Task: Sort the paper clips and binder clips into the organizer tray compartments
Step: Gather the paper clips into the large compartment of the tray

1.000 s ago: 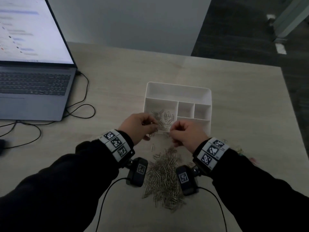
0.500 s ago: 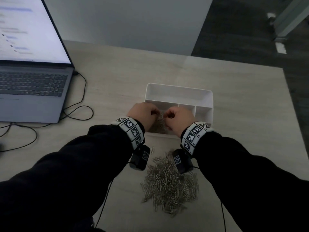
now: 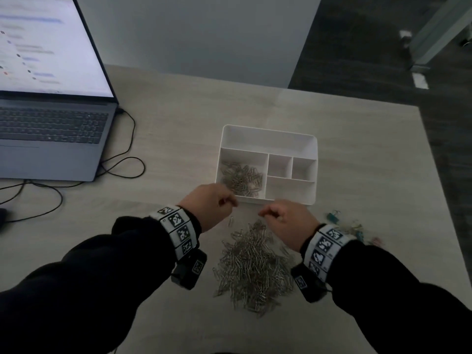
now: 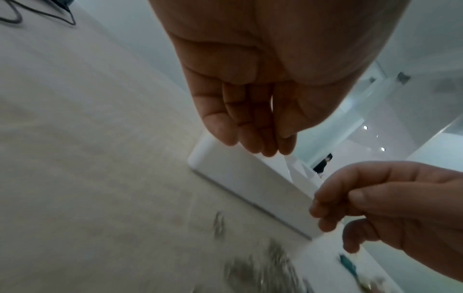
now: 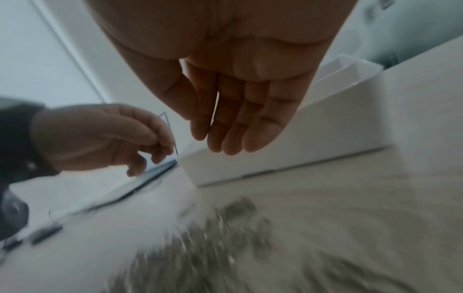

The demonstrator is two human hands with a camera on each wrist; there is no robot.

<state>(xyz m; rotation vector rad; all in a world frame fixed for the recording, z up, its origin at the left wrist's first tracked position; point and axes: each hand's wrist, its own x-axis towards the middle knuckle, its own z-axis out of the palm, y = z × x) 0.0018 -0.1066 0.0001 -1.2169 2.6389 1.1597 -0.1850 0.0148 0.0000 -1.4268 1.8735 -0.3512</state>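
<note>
A pale wood-grain table stands in a dim room before a grey wall, with dark floor beyond its far right corner. The landmark is the white plastic organizer tray with five compartments, near the table's middle. Its near-left compartment holds a tangle of silver wire paper clips; the other four compartments show only white bottoms. Just in front of the tray's near wall lies a large loose heap of silver paper clips, and one stray clip lies between heap and tray. To the near right of the tray sits a small cluster of coloured binder clips, one of them teal.

The left hand hovers at the tray's near-left corner, fingers loosely curled with fingertips together; the wrist view shows nothing between them. The right hand hovers just before the tray's near wall, above the far edge of the heap, its fingers relaxed and nearly straight, holding nothing.

Far left of the tray is an open grey laptop with a lit screen, black cables trailing between it and the tray.
</note>
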